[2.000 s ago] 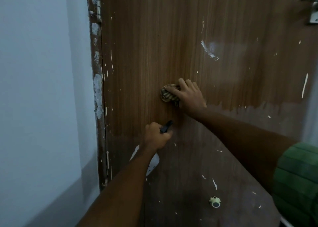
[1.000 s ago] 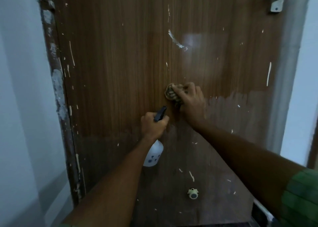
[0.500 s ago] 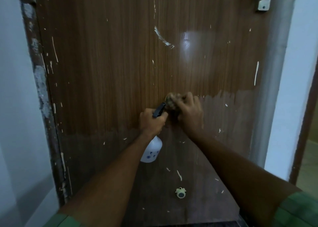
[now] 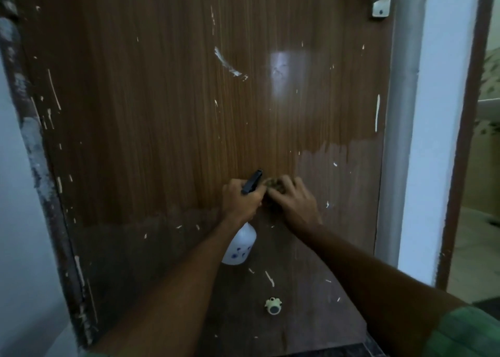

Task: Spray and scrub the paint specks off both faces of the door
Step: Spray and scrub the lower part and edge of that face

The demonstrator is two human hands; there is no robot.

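The left hand (image 4: 240, 198) has its grip curled round one white spray bottle (image 4: 239, 248); the right hand's (image 4: 293, 200) grip presses one scrub pad (image 4: 274, 185) against the brown door (image 4: 162, 113), low at mid-width. Both hands now touch, closer together than a second ago.

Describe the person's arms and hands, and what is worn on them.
Both forearms are bare, with no gloves, watch or rings visible on the left hand or right hand. A green sleeve with a faint blocky pattern covers the right upper arm.
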